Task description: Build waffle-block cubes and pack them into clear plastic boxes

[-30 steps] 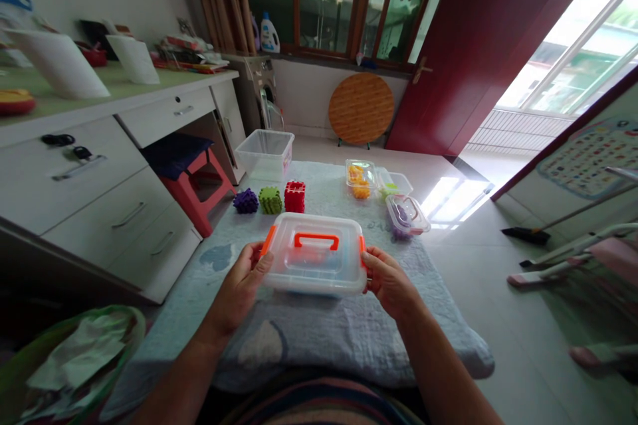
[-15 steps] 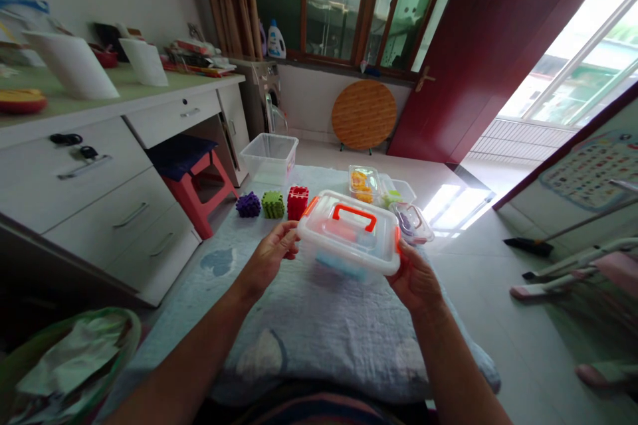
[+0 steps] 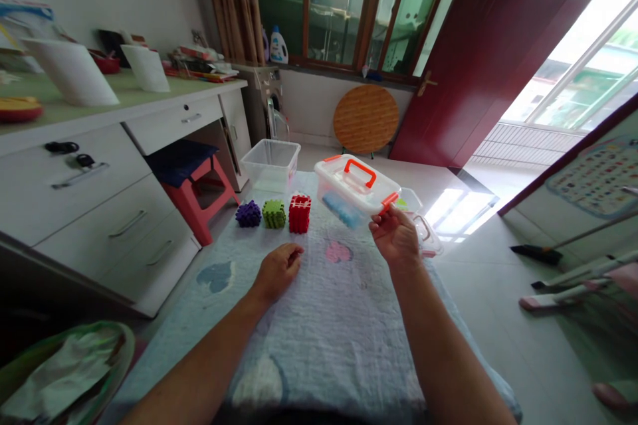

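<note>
My right hand [image 3: 396, 236] grips a clear plastic storage box [image 3: 356, 186] by its orange latch end and holds it up, tilted. The box has a white lid with an orange handle, and something blue shows inside. My left hand [image 3: 276, 272] is low over the cloth-covered table [image 3: 319, 319], fingers curled together, with nothing visible in them. Beyond it stand a purple block stack [image 3: 248, 214], a green block stack [image 3: 274, 214] and a red block stack [image 3: 300, 214] in a row.
An open clear bin [image 3: 272, 163] stands at the table's far left. Other clear containers [image 3: 428, 236] sit at the right edge, partly hidden by the raised box. A pink stool [image 3: 199, 202] and a white desk [image 3: 100, 192] are on the left.
My left hand has let go of the box and dropped closer to the cloth. My right hand has carried the box away from me, toward the containers at the far right.
</note>
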`<state>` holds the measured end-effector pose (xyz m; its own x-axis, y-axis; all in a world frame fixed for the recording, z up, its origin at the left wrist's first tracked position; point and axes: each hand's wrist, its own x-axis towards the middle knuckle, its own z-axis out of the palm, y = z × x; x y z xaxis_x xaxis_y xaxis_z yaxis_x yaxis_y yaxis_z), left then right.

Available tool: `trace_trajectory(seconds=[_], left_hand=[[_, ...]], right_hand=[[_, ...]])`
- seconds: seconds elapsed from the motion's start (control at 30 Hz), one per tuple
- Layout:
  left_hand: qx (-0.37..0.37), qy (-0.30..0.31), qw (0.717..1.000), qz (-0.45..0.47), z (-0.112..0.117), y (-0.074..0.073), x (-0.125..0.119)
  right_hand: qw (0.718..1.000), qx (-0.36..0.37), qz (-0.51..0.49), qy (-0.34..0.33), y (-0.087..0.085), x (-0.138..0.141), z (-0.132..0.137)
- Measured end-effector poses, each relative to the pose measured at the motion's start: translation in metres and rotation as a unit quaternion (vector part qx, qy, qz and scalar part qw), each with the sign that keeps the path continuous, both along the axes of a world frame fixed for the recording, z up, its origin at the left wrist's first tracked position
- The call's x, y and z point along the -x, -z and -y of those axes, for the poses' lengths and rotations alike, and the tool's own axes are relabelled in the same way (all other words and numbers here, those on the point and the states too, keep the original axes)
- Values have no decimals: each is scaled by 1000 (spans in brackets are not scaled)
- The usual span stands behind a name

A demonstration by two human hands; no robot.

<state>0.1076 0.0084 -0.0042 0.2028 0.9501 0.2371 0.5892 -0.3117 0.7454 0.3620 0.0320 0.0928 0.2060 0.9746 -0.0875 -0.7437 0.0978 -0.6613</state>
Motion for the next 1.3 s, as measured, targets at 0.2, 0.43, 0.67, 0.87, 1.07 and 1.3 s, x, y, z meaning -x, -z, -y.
trace_trajectory(seconds=[0.2, 0.43, 0.67, 0.87, 1.07, 1.3], left_hand=[[33, 3, 999, 12, -2, -1, 1], [32, 14, 999, 1, -3, 1, 3], [38, 22, 999, 2, -2, -1, 3], [35, 19, 999, -12, -2, -3, 3], [31, 21, 999, -15, -3, -3, 2], [30, 24, 999, -21, -2, -5, 2]], right_hand=[[1000, 16, -6, -16, 4, 23, -38], [998, 27, -29, -56, 12, 59, -65], [996, 30, -56, -61, 42, 73, -82], [996, 23, -64, -53, 59, 77, -91], [997, 20, -52, -46, 64, 76, -99], [995, 55, -19, -86, 65, 63, -82]])
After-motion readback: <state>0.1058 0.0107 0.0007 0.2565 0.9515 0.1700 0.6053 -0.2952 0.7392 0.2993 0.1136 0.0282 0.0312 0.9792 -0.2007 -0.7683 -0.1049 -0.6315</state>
